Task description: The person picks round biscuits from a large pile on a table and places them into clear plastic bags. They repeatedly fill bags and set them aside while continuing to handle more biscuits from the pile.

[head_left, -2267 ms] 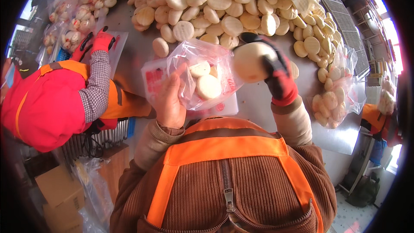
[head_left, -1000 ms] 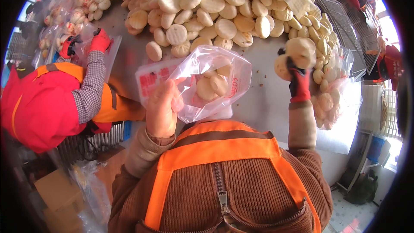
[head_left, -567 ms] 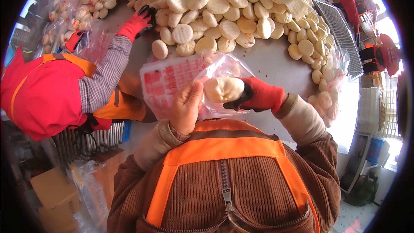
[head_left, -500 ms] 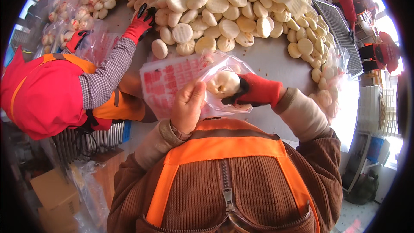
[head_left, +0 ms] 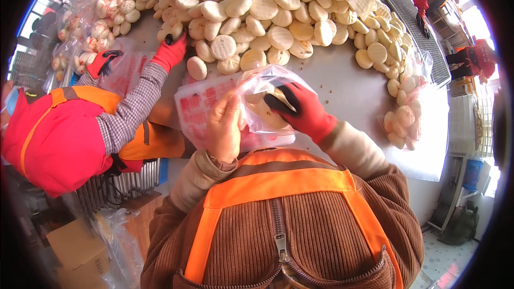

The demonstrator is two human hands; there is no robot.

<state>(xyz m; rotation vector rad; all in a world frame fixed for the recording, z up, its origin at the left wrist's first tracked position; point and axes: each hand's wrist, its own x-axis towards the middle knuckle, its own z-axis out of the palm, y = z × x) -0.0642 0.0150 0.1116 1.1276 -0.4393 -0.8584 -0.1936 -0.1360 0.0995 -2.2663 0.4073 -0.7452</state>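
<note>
My bare left hand (head_left: pixel 225 128) pinches the rim of a clear plastic bag (head_left: pixel 256 83) and holds its mouth towards my right. My right hand (head_left: pixel 306 111), in a red glove with black fingers, reaches into that bag and grips a pale round bun (head_left: pixel 262 108). The glove and the film hide part of the bun. Beneath the bag lies a stack of flat plastic bags (head_left: pixel 198 108) with red print, on a grey metal table (head_left: pixel 342 93). Beyond it rises a large pile of pale round buns (head_left: pixel 265 8).
At my left a co-worker (head_left: pixel 59 134) in red and orange reaches a gloved hand (head_left: pixel 170 54) to the pile. Filled bags of buns stand at the far left (head_left: pixel 101 8) and on the right (head_left: pixel 401 123). A dark mesh rack (head_left: pixel 420 32) borders the table's right. Cardboard boxes (head_left: pixel 77 243) sit low left.
My right hand has pushed the bun deeper into the bag, its fingers now inside the opening. The co-worker's other hand has come further into view, and the nearer one has dropped slightly.
</note>
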